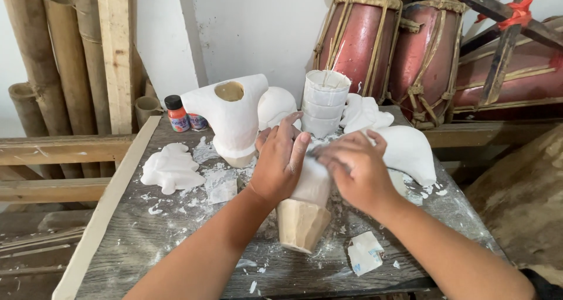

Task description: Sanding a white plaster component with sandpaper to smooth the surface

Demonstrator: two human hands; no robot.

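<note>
My left hand (pixel 279 159) grips a carved wooden piece (pixel 302 218) that stands on the grey table (pixel 146 235); its top is coated white, its tapered base is bare wood. My right hand (pixel 353 166) presses down on the white top of the same piece, fingers bent. What my right fingers pinch is hidden. White flakes and dust lie around the piece.
A white carved piece with a round hole (pixel 231 115) stands behind, beside stacked white cups (pixel 324 101) and other white shapes (pixel 171 168). An orange paint bottle (pixel 176 113) is at the back left. Red drums (pixel 390 48) stand at right, bamboo poles (pixel 53 60) at left. A paper scrap (pixel 365 252) lies near the front.
</note>
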